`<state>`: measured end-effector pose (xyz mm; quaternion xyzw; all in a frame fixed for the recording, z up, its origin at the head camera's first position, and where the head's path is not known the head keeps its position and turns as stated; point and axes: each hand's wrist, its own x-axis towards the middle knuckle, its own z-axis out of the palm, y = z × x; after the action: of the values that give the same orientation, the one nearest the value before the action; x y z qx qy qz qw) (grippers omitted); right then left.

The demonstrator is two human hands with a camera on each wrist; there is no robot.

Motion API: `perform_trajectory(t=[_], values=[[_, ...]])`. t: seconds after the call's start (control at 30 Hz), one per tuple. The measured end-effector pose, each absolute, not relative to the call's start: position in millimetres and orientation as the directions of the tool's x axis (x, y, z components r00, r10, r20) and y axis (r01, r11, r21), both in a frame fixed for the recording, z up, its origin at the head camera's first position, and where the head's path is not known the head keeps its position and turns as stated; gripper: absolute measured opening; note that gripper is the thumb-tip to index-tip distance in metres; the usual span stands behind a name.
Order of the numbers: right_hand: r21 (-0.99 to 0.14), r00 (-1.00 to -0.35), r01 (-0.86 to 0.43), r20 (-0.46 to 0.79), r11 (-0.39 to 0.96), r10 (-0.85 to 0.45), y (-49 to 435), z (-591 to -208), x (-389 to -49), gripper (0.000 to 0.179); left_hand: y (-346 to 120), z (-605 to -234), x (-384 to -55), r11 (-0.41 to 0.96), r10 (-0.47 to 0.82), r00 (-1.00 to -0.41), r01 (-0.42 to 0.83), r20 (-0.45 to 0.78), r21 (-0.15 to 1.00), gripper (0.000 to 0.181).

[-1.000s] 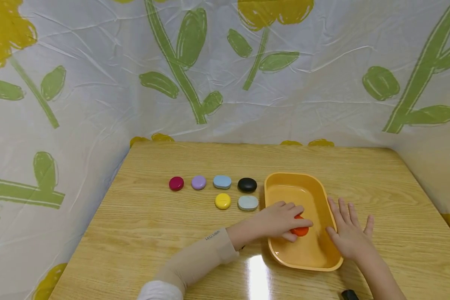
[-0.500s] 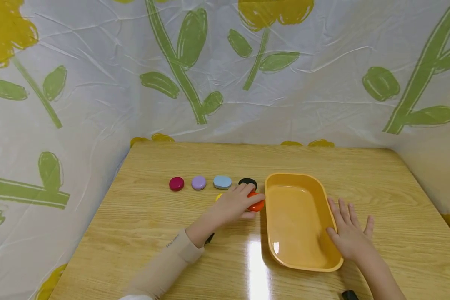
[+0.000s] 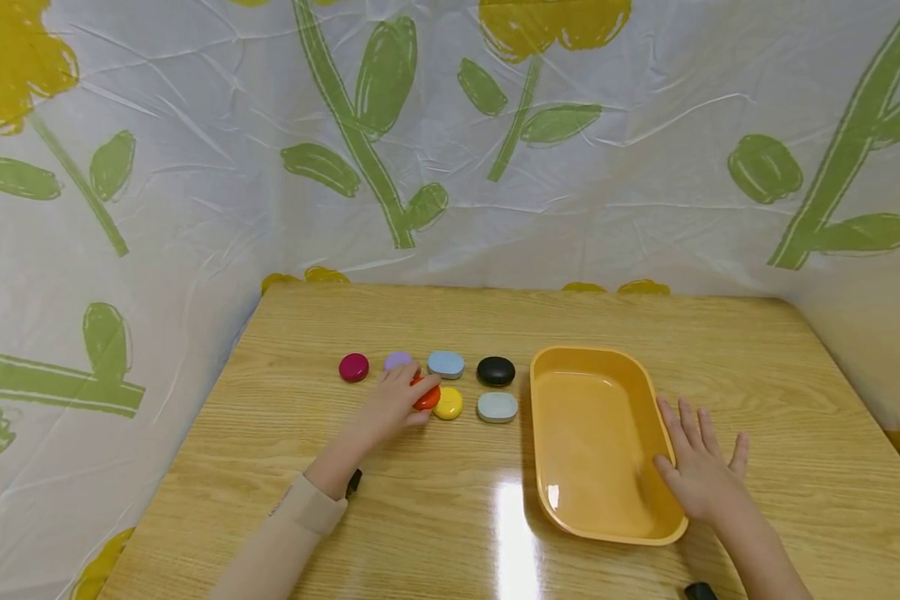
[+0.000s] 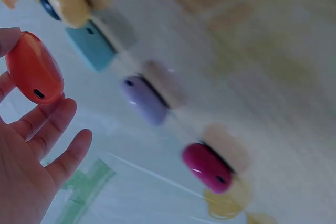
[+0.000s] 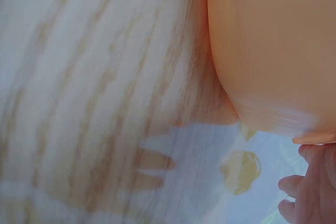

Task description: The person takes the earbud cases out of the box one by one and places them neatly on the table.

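Note:
My left hand (image 3: 386, 408) pinches a glossy orange-red rounded case (image 4: 34, 69) between thumb and fingers, held off the table, with a small dark slot on its side. Around it are a yellow round case (image 3: 448, 403), a lilac one (image 3: 398, 360) partly covered by the fingers, and a dark red one (image 3: 354, 367) at the far left. My right hand (image 3: 701, 471) lies with straight, spread fingers against the right side of an orange-yellow plastic tray (image 3: 534, 442). In the right wrist view its fingertips touch the tray's outer wall.
To the right of the yellow case lie a pale blue case (image 3: 446, 364), a black oval one (image 3: 496, 372) and a grey-green one (image 3: 497, 407), close to the tray. A flower-printed sheet (image 3: 570, 225) hangs behind the wooden table (image 3: 420, 517).
My left hand has lifted the orange-red case out of the tray and carried it leftward, past the grey-green and yellow cases. My right hand has stayed at the tray.

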<state>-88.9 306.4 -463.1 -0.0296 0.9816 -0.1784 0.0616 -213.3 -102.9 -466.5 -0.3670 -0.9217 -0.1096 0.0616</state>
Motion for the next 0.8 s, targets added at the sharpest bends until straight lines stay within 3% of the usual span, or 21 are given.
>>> perform_trajectory(t=[0.2,0.8], values=[[-0.350,-0.990,-0.039,-0.115,0.936,-0.084,307,-463,-89,0.071,-126,-481,-215,0.766,0.618,-0.771,0.635,0.153,0.104,0.041],[-0.361,-0.992,-0.030,-0.105,0.932,-0.073,306,-463,-88,0.070,-132,-484,-214,0.775,0.625,-0.780,0.625,0.027,0.093,0.050]])
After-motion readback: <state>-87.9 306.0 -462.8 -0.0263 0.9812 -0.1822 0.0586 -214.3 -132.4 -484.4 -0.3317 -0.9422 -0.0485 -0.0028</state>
